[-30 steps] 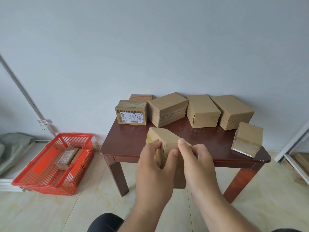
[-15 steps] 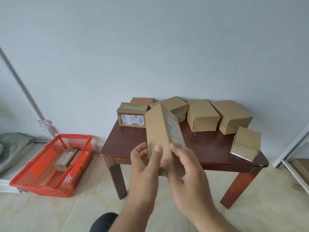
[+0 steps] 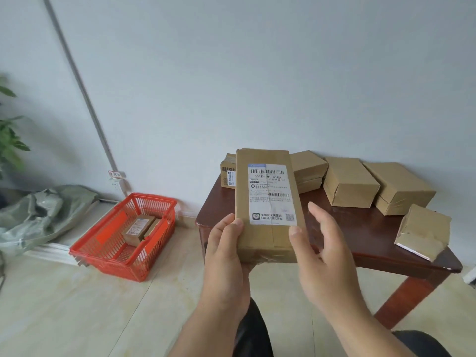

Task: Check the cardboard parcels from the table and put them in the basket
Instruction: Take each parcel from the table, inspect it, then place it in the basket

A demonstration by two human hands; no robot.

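The left hand (image 3: 226, 243) is gripping the long parcel (image 3: 268, 202) at its near left corner, thumb on the labelled face, and is holding it upright in front of the table (image 3: 360, 243). The right hand (image 3: 316, 243) is staying just beside the parcel's right edge, fingers relaxed and spread; whether it is touching, I cannot tell. The red basket (image 3: 123, 238) is standing on the floor at the left, with small parcels (image 3: 140, 228) lying inside. Other parcels (image 3: 350, 186) are lying on the table's far side.

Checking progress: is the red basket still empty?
Not empty. The red basket on the floor already holds cardboard parcels; one shows a label, a second seems to lie beside it.
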